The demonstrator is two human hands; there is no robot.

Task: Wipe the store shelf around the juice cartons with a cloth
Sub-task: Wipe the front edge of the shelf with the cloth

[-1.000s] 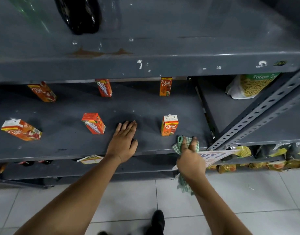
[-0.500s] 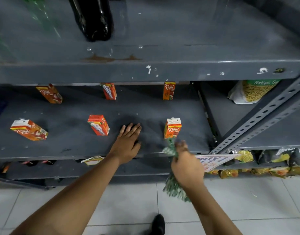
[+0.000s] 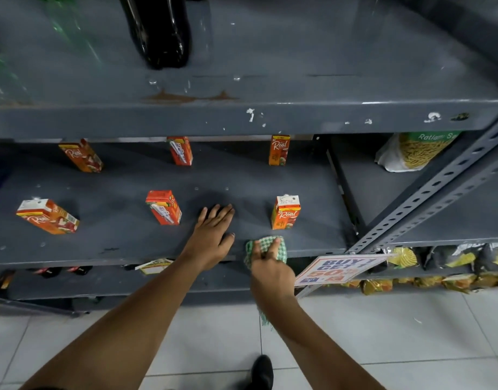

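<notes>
At the shelf's [image 3: 115, 235] front edge, the right hand [image 3: 271, 273] presses a bunched cloth [image 3: 266, 246] — soft, light, likely easily regripped — while the left hand [image 3: 211, 237] lies flat, empty.

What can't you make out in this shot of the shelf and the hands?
All in the head view:
- Back-row cartons: tops hidden by the upper shelf.
- Cloth: mostly covered by the right hand.
- Dark bottle: top cut off by the frame edge.
- Promo sign: lower text blurred.

Dark bottle [image 3: 159, 29], noodle packet [image 3: 411, 152], blurred sign [image 3: 337, 267].
</notes>
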